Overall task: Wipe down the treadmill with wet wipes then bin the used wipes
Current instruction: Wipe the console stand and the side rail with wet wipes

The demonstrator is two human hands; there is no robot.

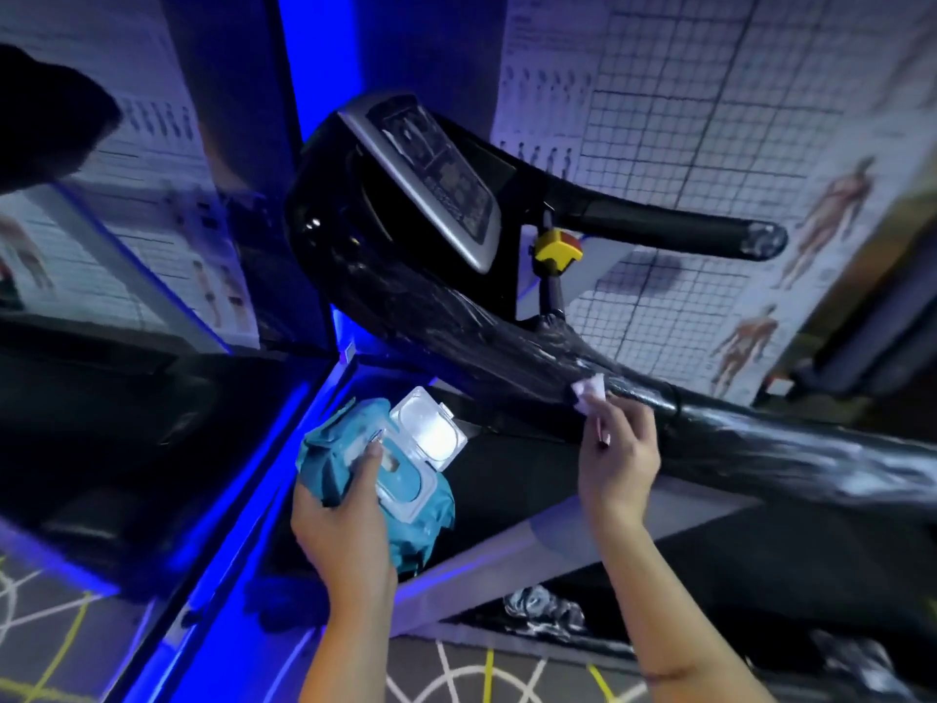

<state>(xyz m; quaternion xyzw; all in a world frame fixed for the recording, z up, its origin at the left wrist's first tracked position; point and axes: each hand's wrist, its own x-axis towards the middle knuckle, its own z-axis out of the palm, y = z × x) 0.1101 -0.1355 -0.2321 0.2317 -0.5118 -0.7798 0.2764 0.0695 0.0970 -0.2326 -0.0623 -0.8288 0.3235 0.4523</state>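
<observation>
Right hand (616, 449) pinching a small crumpled white wet wipe (588, 395) against the treadmill's black film-wrapped handrail (507, 357) — left hand (345, 504) gripping the open teal wipe pack (375, 479) — the small wad may slip on the slick film.

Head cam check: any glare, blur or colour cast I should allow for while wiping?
Head view: heavy blue cast from the strip light; wide-angle bending of the wall charts; the open lid of the wipes pack blows out white; glare streaks on the wrapped handrail; wipe and right hand slightly blurred.
</observation>
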